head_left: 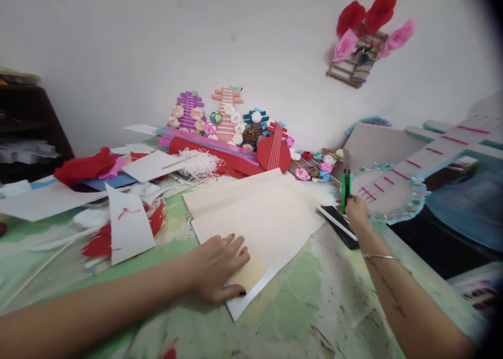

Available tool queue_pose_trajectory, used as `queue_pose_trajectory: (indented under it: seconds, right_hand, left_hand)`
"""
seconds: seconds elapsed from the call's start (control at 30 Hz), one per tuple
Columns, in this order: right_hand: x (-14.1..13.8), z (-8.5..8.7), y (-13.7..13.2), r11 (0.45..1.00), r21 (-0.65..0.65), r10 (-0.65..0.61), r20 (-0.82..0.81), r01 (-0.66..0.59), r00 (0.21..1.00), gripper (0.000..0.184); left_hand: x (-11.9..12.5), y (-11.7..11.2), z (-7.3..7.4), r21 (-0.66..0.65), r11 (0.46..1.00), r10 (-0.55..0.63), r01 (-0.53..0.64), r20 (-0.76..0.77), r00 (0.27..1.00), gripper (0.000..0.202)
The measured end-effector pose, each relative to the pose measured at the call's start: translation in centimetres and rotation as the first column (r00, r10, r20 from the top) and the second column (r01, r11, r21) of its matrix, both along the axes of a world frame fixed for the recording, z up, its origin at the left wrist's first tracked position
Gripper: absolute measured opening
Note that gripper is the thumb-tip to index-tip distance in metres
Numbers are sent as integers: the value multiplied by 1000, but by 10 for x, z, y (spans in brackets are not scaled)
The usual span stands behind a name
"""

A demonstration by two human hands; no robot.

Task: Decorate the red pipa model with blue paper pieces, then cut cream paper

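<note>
Two hands (218, 269) are seen with one green-and-black tool (346, 185) at three o'clock, one bracelet (380, 257) at four, two red flowers (380, 15) at one, one red lute-shaped model (267, 155) mid-dial.

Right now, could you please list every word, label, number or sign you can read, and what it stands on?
No text is readable.
White item at right edge: dark marks, too blurred to read.
Right forearm: dark marks, too blurred to read.
White card at left: red marks, no readable letters.
</note>
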State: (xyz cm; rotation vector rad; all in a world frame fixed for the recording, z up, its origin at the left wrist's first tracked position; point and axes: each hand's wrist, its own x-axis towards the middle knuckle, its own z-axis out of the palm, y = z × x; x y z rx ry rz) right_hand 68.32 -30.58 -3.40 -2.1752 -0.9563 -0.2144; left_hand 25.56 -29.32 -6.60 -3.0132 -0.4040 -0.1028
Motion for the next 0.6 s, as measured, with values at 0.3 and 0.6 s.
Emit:
queue_pose_trajectory:
  seconds: [0.3,0.6]
  right_hand:
    - [-109,-7,-7,595,797,795,-563,-107,225,24]
    - [-157,-9,-15,672,736,735,-677,-88,-49,34]
  left_hand:
    - [0,-2,3,5,1000,-4,4,-7,1000,46]
    - [5,-5,14,18,1000,26,-23,-147,989,54]
